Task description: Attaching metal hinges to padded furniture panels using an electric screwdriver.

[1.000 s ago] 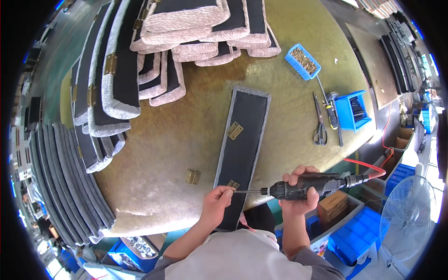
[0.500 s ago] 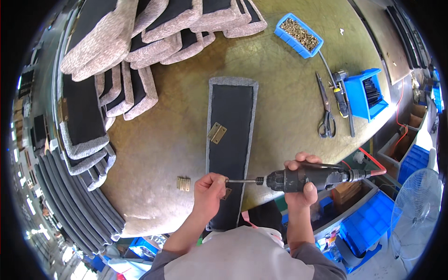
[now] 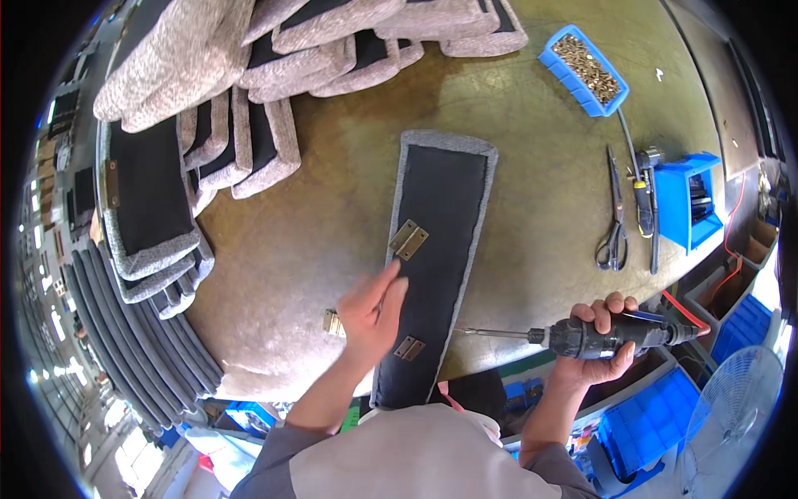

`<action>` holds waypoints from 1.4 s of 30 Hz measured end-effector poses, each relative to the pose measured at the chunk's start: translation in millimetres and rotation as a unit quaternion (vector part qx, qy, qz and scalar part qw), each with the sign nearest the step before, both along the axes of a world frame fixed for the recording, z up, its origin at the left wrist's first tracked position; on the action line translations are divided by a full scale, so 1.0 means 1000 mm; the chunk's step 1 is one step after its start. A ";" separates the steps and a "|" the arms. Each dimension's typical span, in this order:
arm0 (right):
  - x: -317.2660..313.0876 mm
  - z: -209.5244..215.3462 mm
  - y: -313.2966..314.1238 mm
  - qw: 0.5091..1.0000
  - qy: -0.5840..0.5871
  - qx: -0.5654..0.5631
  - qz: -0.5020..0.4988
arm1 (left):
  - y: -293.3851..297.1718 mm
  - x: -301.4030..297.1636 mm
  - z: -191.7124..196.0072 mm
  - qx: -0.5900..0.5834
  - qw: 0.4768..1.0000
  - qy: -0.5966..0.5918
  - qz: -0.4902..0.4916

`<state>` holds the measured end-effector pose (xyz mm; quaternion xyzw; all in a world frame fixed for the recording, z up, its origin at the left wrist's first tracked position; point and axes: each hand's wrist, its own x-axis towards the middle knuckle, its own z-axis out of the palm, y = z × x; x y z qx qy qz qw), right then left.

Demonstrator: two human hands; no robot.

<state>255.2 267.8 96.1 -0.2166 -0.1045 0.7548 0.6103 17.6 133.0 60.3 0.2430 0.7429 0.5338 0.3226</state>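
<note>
A long padded panel (image 3: 434, 274), black-faced with a grey fabric border, lies lengthwise in front of me. Two brass-coloured hinges rest on its black face: an upper hinge (image 3: 408, 240) and a lower hinge (image 3: 409, 348). My left hand (image 3: 370, 312), slightly blurred, hovers over the panel's left edge, its thumb and forefinger apart just below the upper hinge; nothing shows between them. Partly hidden behind that hand is another hinge (image 3: 333, 323) on the table. My right hand (image 3: 605, 326) grips a black air screwdriver (image 3: 582, 337), whose long bit points left toward the panel's right edge.
Grey padded panels (image 3: 332, 66) are stacked at the far left, above dark curved strips (image 3: 137, 333). At the right lie a blue bin of screws (image 3: 586, 71), scissors (image 3: 615, 224), a yellow-black screwdriver (image 3: 642, 208) and a blue box (image 3: 686, 200). A fan (image 3: 731, 416) stands lower right.
The screwdriver has moved right and slightly down, off the lower hinge. My left hand has let go of its bit and moved up toward the upper hinge. The whole view has shifted.
</note>
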 end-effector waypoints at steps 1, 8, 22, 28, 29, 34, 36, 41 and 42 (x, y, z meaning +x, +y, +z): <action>-0.001 0.000 -0.001 1.000 -0.016 0.003 0.016 | 0.006 -0.009 -0.011 -0.034 0.948 0.308 -0.065; -0.015 0.014 -0.005 0.993 -0.091 0.069 0.028 | 0.035 -0.032 -0.050 -0.051 0.899 0.429 -0.067; -0.102 0.063 0.022 0.898 -0.249 0.347 0.106 | 0.055 -0.039 -0.067 -0.012 0.994 -0.048 0.098; -0.142 0.053 0.035 0.871 -0.300 0.371 0.121 | 0.061 -0.039 -0.070 0.027 0.985 -0.119 0.124; -0.147 0.050 0.038 0.867 -0.304 0.374 0.123 | 0.061 -0.040 -0.070 0.024 0.987 -0.108 0.116; -0.163 0.042 0.045 0.859 -0.305 0.388 0.135 | 0.062 -0.043 -0.071 0.017 0.988 -0.102 0.110; -0.167 0.040 0.047 0.857 -0.303 0.392 0.143 | 0.062 -0.043 -0.072 0.028 0.987 -0.108 0.113; -0.174 0.036 0.050 0.856 -0.313 0.384 0.148 | 0.061 -0.041 -0.074 0.034 0.986 -0.119 0.114; -0.175 0.034 0.052 0.850 -0.328 0.389 0.139 | 0.061 -0.041 -0.074 0.038 0.986 -0.118 0.115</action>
